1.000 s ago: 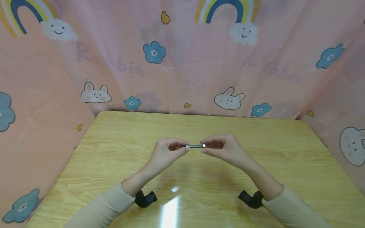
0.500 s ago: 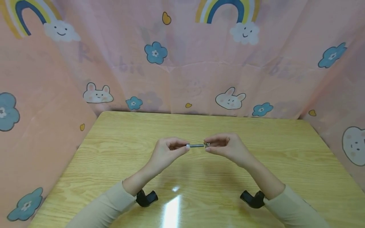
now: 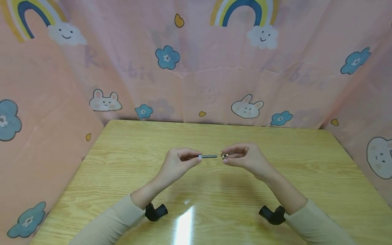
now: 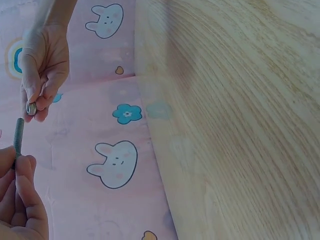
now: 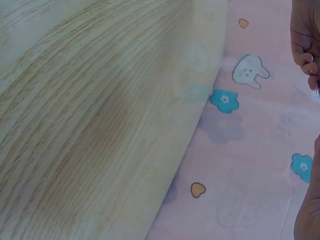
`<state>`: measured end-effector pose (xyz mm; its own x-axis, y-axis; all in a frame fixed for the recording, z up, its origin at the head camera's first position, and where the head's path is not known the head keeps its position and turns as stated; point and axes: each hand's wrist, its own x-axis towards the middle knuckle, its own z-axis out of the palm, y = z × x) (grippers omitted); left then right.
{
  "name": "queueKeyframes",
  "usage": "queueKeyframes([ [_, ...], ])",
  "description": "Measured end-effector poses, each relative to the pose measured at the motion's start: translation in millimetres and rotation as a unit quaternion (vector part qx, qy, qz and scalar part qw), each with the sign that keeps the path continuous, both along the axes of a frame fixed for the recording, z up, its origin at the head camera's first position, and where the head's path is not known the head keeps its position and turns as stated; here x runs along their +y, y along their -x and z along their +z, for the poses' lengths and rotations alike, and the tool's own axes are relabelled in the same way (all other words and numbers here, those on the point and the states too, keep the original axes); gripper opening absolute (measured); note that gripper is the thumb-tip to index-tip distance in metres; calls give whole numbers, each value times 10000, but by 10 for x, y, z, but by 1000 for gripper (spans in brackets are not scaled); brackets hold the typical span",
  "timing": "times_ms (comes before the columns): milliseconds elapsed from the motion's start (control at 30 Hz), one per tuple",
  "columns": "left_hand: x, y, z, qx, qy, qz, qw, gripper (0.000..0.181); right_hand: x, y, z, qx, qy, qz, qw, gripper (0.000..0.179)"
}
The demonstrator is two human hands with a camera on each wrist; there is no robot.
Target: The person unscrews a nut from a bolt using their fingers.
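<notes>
My left hand (image 3: pixel 181 164) pinches a threaded metal bolt (image 3: pixel 209 156) at its left end, between thumb and fingers. The bolt lies level in the head view, its bare threaded end toward the right. Across a small gap, my right hand (image 3: pixel 245 159) pinches a small metal nut (image 3: pixel 225 156), its hole showing. In the left wrist view the bolt (image 4: pixel 19 134) stands out of the left fingers, and the nut (image 4: pixel 31 108) is just above its tip, apart from it. The right wrist view catches only parts of both hands at its right edge; the nut is out of that view.
Both hands are over a light wood-grain table (image 3: pixel 137 136). A pink printed cloth (image 3: pixel 196 85) hangs behind it and at both sides. Black wrist mounts (image 3: pixel 156 212) sit at the beige sleeves (image 3: pixel 110 221). A bright reflection lies on the tabletop near the front.
One second ago the nut was at the bolt's right end. My right hand has moved it to the right, off the bolt, and turned it so its hole shows. The left hand has barely shifted.
</notes>
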<state>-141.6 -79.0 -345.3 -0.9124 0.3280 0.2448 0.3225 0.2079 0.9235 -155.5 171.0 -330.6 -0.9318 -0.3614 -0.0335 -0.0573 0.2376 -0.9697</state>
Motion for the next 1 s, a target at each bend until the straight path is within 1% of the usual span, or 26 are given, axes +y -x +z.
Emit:
queueKeyframes([
  [133, -15, 25, -24, 93, 43, 6, 9999, 20, 8, 8, -13, -54, -15, 10, 10000, 38],
  [333, -26, 74, -51, 67, 156, 96, 9998, 20, 17, 32, -30, -146, -8, 3, 9999, 37],
  [567, -13, 98, -68, 97, 187, 87, 9997, 19, 57, 64, -76, -204, 55, 28, 9998, 36],
  [667, -19, 117, -106, 133, 220, 74, 9996, 18, 82, 76, -116, -244, 44, 28, 9997, 37],
  [867, -18, 145, -193, 158, 337, 91, 9993, 16, 144, 94, -215, -517, 106, 59, 9986, 37],
  [1000, 3, 165, -226, 169, 371, 145, 9991, 16, 179, 111, -247, -487, 35, 12, 9988, 35],
])
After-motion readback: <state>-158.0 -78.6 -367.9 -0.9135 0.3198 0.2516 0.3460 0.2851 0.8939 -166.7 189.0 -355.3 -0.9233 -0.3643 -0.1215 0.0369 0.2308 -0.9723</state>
